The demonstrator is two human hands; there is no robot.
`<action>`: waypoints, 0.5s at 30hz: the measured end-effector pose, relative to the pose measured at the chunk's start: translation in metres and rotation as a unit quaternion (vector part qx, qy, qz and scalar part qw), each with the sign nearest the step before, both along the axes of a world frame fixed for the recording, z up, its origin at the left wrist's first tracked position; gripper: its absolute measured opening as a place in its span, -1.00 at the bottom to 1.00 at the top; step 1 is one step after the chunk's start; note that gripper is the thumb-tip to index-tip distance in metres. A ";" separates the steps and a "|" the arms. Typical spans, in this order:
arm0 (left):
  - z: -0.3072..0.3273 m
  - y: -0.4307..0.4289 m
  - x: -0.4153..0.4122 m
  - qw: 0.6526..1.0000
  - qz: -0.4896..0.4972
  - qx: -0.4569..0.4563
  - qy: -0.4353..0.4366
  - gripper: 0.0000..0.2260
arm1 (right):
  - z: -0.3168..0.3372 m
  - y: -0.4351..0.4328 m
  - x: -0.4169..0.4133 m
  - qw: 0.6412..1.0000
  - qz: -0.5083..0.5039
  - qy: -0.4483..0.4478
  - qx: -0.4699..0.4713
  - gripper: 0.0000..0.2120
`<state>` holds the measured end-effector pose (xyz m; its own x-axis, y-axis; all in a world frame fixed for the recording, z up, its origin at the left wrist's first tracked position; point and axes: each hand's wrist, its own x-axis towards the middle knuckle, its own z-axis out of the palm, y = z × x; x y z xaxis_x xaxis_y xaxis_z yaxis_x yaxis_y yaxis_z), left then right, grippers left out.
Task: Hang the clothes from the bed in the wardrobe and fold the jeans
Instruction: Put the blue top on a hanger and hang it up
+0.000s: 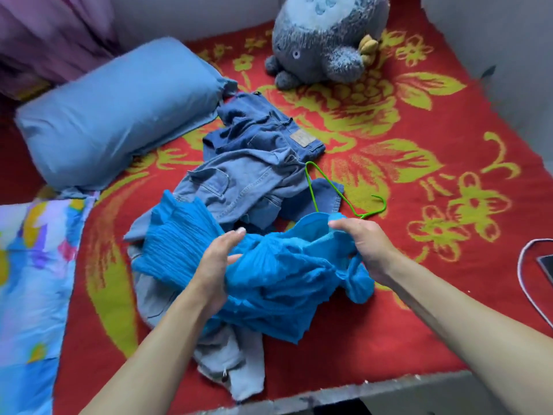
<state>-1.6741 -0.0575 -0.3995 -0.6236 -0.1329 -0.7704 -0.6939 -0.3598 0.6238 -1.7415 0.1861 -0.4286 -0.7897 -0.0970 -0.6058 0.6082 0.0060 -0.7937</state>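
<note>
A bright blue ribbed garment point(269, 277) lies bunched on the red bed cover, on top of a heap of denim. My left hand point(217, 265) holds its left side, thumb on top and fingers under the cloth. My right hand point(363, 247) grips its upper right edge. A green wire hanger point(332, 190) lies just beyond, part of it hidden under the blue cloth. Dark blue jeans point(263, 130) with a tan patch lie crumpled further back. Lighter jeans point(239, 187) spread below them, and a pale leg point(230, 363) reaches the bed's front edge.
A blue pillow point(119, 109) lies at the left, a patterned quilt point(33, 289) at the near left, and a grey plush toy point(326, 40) at the back. The bed's grey front edge point(389, 387) runs along the bottom. A white cable point(526, 283) is at the right.
</note>
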 end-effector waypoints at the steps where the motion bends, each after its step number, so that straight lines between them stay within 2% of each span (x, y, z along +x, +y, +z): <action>1: 0.008 -0.003 0.011 1.000 -0.019 -0.019 0.006 -0.65 | 0.016 -0.006 0.004 1.000 0.010 0.005 -0.021 -0.78; 3: 0.032 -0.009 0.031 0.998 -0.009 -0.032 0.055 -0.66 | 0.046 -0.016 0.017 0.999 0.009 0.042 -0.011 -0.73; 6: 0.081 -0.025 0.061 0.985 0.065 -0.074 0.142 -0.72 | 0.086 -0.028 0.040 0.991 -0.016 0.124 0.043 -0.79; 11: 0.177 -0.062 0.103 0.951 0.156 -0.075 0.258 -0.92 | 0.194 -0.050 0.074 0.962 -0.052 0.262 0.050 -0.87; 13: 0.219 -0.075 0.117 0.937 0.164 -0.108 0.289 -0.84 | 0.246 -0.061 0.084 0.939 -0.066 0.334 0.050 -0.82; 15: 0.263 -0.091 0.124 0.920 0.118 -0.205 0.312 -0.65 | 0.295 -0.068 0.094 0.913 -0.059 0.400 0.054 -0.80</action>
